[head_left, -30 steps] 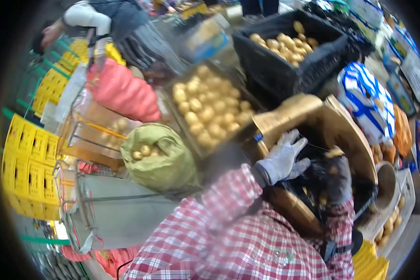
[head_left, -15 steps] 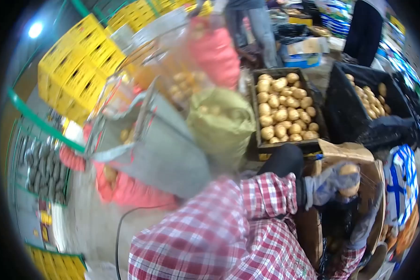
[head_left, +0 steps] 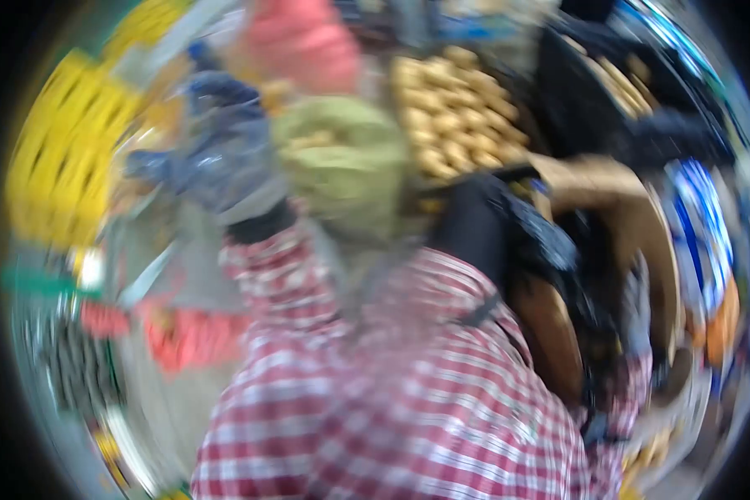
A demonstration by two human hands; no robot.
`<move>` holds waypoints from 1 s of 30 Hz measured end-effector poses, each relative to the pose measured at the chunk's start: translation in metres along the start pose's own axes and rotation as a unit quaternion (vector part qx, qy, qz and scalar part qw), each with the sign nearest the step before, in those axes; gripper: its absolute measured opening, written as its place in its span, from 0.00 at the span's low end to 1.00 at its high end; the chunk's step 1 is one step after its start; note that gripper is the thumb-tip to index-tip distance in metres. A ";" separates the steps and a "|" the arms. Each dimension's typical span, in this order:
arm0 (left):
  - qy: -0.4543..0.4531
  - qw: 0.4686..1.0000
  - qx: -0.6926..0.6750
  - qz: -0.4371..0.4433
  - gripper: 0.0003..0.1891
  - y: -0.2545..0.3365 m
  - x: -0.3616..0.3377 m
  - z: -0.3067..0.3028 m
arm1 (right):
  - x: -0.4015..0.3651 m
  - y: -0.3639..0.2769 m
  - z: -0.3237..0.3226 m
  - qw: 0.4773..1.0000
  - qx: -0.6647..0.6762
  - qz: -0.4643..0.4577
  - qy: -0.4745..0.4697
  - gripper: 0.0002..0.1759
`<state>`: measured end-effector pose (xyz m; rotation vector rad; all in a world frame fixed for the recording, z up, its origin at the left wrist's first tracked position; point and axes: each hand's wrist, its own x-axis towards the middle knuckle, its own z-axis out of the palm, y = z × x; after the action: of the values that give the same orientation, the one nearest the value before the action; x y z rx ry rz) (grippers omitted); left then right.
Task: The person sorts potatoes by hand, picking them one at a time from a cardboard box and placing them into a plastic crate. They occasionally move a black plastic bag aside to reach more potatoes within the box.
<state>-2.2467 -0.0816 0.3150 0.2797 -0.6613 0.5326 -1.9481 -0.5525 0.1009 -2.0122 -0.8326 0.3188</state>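
Observation:
My left hand point(head_left: 221, 137), in a blue-grey work glove, is stretched out to the upper left with its fingers spread. It is above the grey sack point(head_left: 196, 267) and beside the green sack point(head_left: 350, 183), blurred by motion. I see no potato in it. My right hand point(head_left: 636, 312), also gloved, reaches into the cardboard box point(head_left: 617, 187) in front of me, its fingers extended along the inner right wall. Black plastic point(head_left: 550, 242) lines the box and hangs over its left edge. What lies deep inside is too dark to make out.
An open crate of potatoes point(head_left: 454, 117) stands ahead, with a black-lined container point(head_left: 575, 92) of potatoes to its right. Yellow crates point(head_left: 67, 158) are stacked at left. Pink sacks point(head_left: 192, 337) sit near the grey sack, and a blue-and-white bag point(head_left: 700, 225) is beside the box.
My left hand has swung from above the cardboard box to the far left; the potato it held no longer shows in it. My right hand stays in the box. The view has shifted.

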 end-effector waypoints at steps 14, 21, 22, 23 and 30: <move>-0.572 0.223 0.386 -0.688 0.25 -0.398 -0.030 -0.225 | -0.043 0.055 -0.063 0.850 -0.047 0.475 -0.224 0.17; -0.477 0.195 0.744 -0.425 0.29 -0.439 -0.035 -0.407 | -0.008 0.202 -0.021 0.902 -0.280 0.302 -0.129 0.27; -0.501 0.233 0.730 -0.403 0.25 -0.446 -0.017 -0.377 | 0.001 0.197 -0.032 0.912 -0.278 0.300 -0.006 0.28; -0.495 0.253 0.729 -0.399 0.23 -0.449 -0.008 -0.371 | 0.005 0.175 -0.048 0.914 -0.250 0.318 0.031 0.28; -0.382 0.516 0.593 -0.485 0.16 -0.452 0.058 -0.354 | -0.020 0.126 -0.086 0.881 -0.117 0.384 -0.249 0.24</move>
<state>-1.7797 -0.2911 0.0479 2.1825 -0.7422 -0.4246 -1.8638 -0.6672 0.0432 -2.4673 -0.3184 1.2819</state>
